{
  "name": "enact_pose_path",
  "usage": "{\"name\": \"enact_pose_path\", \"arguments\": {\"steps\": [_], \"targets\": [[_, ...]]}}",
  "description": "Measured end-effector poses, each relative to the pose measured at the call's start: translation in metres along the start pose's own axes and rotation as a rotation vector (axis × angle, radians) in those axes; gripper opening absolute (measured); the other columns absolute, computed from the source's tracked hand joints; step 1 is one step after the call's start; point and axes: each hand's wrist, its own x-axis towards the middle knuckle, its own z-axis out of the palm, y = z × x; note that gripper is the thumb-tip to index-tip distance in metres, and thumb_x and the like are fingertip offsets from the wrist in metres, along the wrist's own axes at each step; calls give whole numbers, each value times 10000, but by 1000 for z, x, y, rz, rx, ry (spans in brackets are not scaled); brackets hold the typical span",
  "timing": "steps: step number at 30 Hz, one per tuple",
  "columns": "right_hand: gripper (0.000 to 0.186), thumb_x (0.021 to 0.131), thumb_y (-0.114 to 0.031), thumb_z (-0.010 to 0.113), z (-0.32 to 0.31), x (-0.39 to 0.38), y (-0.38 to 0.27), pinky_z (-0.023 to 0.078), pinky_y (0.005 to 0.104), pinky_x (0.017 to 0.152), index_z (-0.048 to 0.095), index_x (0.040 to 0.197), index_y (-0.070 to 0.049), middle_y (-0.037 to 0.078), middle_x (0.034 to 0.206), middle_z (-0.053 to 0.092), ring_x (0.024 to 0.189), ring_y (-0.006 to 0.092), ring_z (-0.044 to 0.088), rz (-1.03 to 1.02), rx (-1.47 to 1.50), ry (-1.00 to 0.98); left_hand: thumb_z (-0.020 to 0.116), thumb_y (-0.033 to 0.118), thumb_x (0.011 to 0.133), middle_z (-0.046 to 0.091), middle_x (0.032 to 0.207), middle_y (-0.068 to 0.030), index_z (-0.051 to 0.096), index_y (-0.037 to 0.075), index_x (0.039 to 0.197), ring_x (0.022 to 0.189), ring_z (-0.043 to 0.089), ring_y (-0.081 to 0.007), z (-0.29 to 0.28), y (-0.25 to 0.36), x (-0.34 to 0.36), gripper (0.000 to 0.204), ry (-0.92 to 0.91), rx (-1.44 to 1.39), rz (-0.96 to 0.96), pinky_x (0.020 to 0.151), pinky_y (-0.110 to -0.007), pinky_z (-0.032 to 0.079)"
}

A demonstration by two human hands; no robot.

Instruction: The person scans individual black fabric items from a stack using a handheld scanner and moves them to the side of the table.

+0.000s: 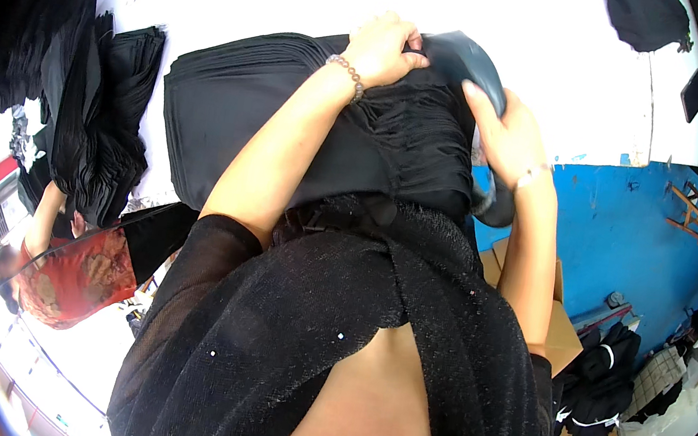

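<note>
A thick stack of black garments [240,109], folded in many layers with gathered fabric [433,132] at its right side, lies on the white table in front of me. My left hand [387,48], a beaded bracelet at its wrist, pinches the black fabric at the stack's far edge. My right hand [511,142] is closed on a smooth, dark blue-grey flap [471,61] that looks like curved, blurred fabric. This flap arches from the gathered edge toward my right thumb. Below the right hand hangs a dark rounded fold [499,212], partly hidden by my wrist.
Black garments [109,110] hang over the table's left side. A co-worker in a red patterned top [80,281] stands beyond. Black cloth [648,19] and a phone-like dark slab [692,95] lie at the far right. Cardboard boxes [563,336] and black bundles [606,363] stand at right.
</note>
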Motion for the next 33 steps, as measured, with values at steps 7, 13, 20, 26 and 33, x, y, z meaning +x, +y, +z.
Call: {"name": "enact_pose_path", "arguments": {"steps": [7,13,20,26,33], "targets": [[575,960,-529,626,-1,-8,11,463,299,489,636,970,46,60,634,588,501,137,579,-52,208,1,747,102,873,721,1085,-126,679,7,1070,1080,678,-242,3,13,-1,229,-25,-480,-65,949,-340,525],[501,971,-466,641,-7,-23,35,430,284,468,625,988,35,23,609,546,482,111,526,-139,272,-55,691,103,919,738,981,-81,701,12,1102,946,673,-175,2,6,4,205,-176,-802,-143,885,-311,523],[503,974,-455,647,0,-15,22,452,282,500,632,1074,37,30,642,576,511,110,536,-125,379,-17,681,278,954,698,808,-105,712,19,1018,766,644,-162,-34,8,-8,270,-178,-552,99,745,-330,513],[666,926,-567,630,-1,-16,-10,549,430,773,652,1047,87,295,847,685,854,411,710,-159,-252,93,590,322,1015,668,768,-92,668,41,1038,564,657,-181,-54,4,-18,293,-308,-248,-180,547,-291,531],[708,916,-598,619,2,-14,9,543,458,790,650,1041,98,305,863,687,867,454,696,-196,-194,107,737,293,885,602,1015,-144,639,77,1067,947,611,-320,-11,-6,-4,299,202,137,135,865,-404,493]]}}
